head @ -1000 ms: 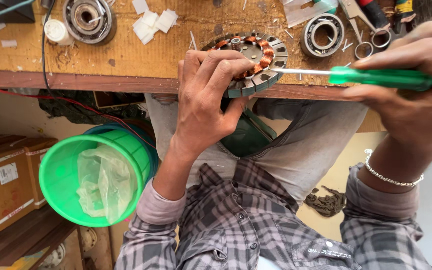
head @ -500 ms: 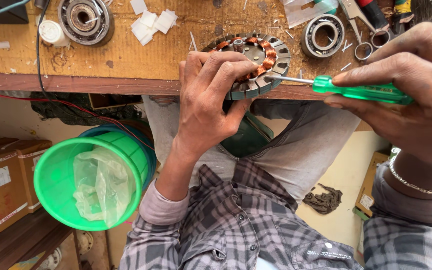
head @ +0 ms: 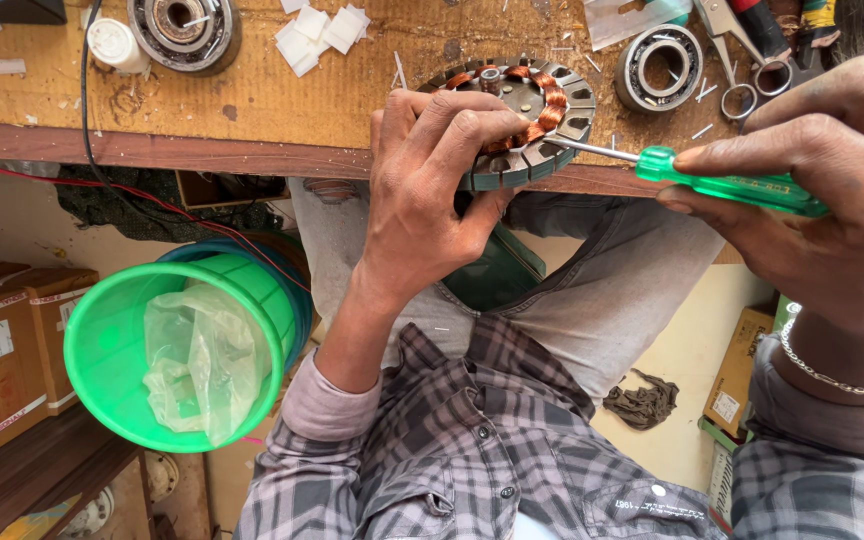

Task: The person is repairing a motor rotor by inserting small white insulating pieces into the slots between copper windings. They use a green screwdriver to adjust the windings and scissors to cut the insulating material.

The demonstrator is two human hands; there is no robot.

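Two bare hands work a fan-motor stator point(head: 524, 120) at the near edge of a wooden workbench point(head: 252, 110). Nearest, a green bin point(head: 177, 350) sits below left. The left hand point(head: 432, 200) grips the stator's near rim, fingers curled over its copper windings. From the right, the right hand point(head: 832, 190) clasps a green-handled screwdriver point(head: 722, 185), its shaft lying left-right, tip at the stator's right-hand slots. Farther back lie a bearing point(head: 660, 67) and scissors point(head: 737, 60).
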